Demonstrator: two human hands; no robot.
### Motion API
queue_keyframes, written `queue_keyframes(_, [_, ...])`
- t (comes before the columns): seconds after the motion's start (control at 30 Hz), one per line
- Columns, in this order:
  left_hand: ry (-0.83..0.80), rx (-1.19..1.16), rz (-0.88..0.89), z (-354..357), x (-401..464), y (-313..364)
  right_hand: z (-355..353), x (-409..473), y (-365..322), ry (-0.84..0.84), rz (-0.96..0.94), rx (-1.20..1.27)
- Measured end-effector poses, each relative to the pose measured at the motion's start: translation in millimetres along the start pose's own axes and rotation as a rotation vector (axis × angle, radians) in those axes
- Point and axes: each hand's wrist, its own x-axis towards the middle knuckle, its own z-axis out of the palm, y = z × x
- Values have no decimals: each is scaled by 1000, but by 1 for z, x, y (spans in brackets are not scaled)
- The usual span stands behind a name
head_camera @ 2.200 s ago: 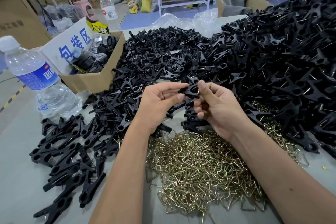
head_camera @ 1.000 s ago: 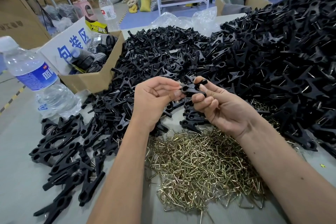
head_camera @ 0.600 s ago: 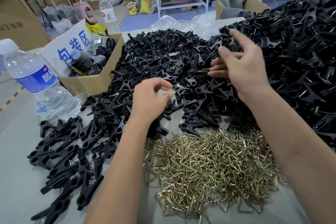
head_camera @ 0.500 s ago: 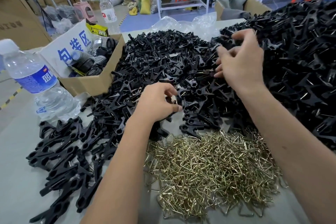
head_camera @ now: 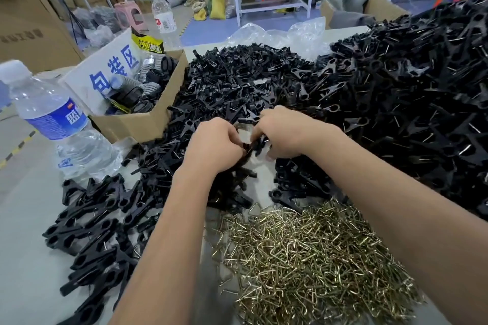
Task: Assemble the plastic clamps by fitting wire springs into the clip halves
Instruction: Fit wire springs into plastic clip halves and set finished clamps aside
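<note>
From your head camera, your left hand [head_camera: 214,145] and right hand [head_camera: 285,134] have met low over the grey surface [head_camera: 29,219], at the near edge of the heap of loose black plastic clip halves [head_camera: 237,87]. Both hands have their fingers curled: the left grip holds a black plastic clip piece [head_camera: 247,149] that shows between the knuckles, and the right grip closes on dark plastic at the same spot, though whether it holds the same piece or a second half you cannot tell, because your fingers hide the joint. No wire is visible in either hand.

You look to be at the step of pairing two halves, before a spring goes in. The next move probably calls for lining up the two pivot ends, keeping them pressed together with one hand, and freeing the other to reach down for a spring.

The pile of brass-coloured bent wire springs [head_camera: 303,258] lies just below your wrists, near at hand. The wires are tangled together, so lifting one may drag others with it. Finished black clamps with wire fitted [head_camera: 422,103] are heaped high on the right, and more black pieces [head_camera: 89,219] lie on the left. A clear plastic water bottle with a blue label [head_camera: 55,124] stands at far left beside an open cardboard box [head_camera: 137,121], well apart from your hands and not in the way.
</note>
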Motion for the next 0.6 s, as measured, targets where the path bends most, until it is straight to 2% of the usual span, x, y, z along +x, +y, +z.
queue_keyframes(0.2, [60, -160, -85, -6, 6, -13, 5, 4, 10, 71, -25, 44])
queue_keyframes(0.4, [119, -186, -148, -5, 13, -19, 5, 1, 18, 18, -86, 93])
queue_keyframes(0.6, [212, -384, -168, -9, 12, -25, -5, -9, 25, 176, 12, 285])
